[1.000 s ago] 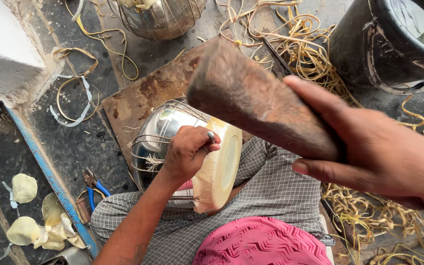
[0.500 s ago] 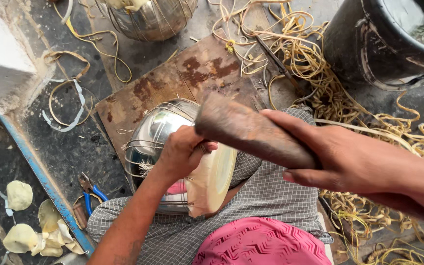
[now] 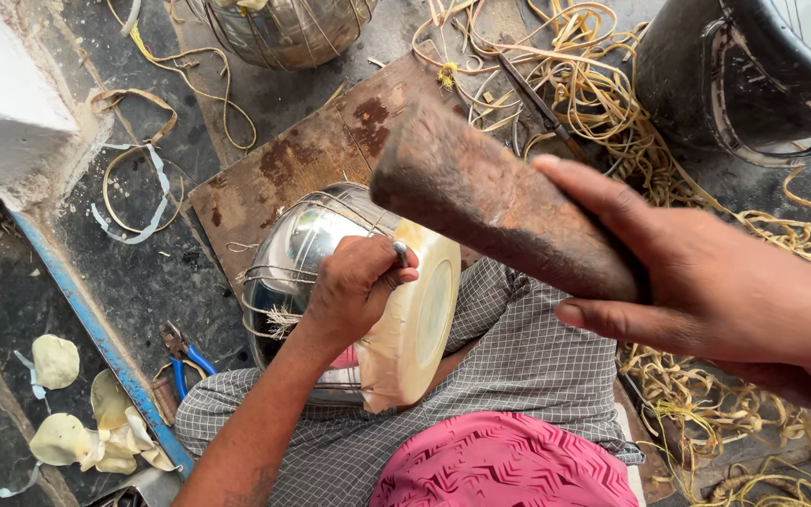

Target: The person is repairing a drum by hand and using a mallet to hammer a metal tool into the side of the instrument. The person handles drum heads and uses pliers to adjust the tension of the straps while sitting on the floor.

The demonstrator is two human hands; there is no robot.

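Note:
A shiny steel drum shell (image 3: 298,253) laced with cord lies on its side against my lap, its pale skin head (image 3: 421,319) facing right. My left hand (image 3: 354,286) rests on the rim of the head and pinches a thin metal pin upright against it. My right hand (image 3: 706,282) is closed around a thick brown wooden block (image 3: 495,211), held raised above the drum head, with its blunt end pointing left over the rim.
A rusty metal sheet (image 3: 312,160) lies under the drum. Yellow cane strips (image 3: 612,84) are heaped at the right beside a black bucket (image 3: 753,75). Blue-handled pliers (image 3: 185,361) and pale skin scraps (image 3: 77,432) lie at the left. A second laced steel shell (image 3: 283,28) stands at top.
My right hand swung the wooden block down toward the drum rim and has lifted it back up. My left hand stayed on the rim with the pin.

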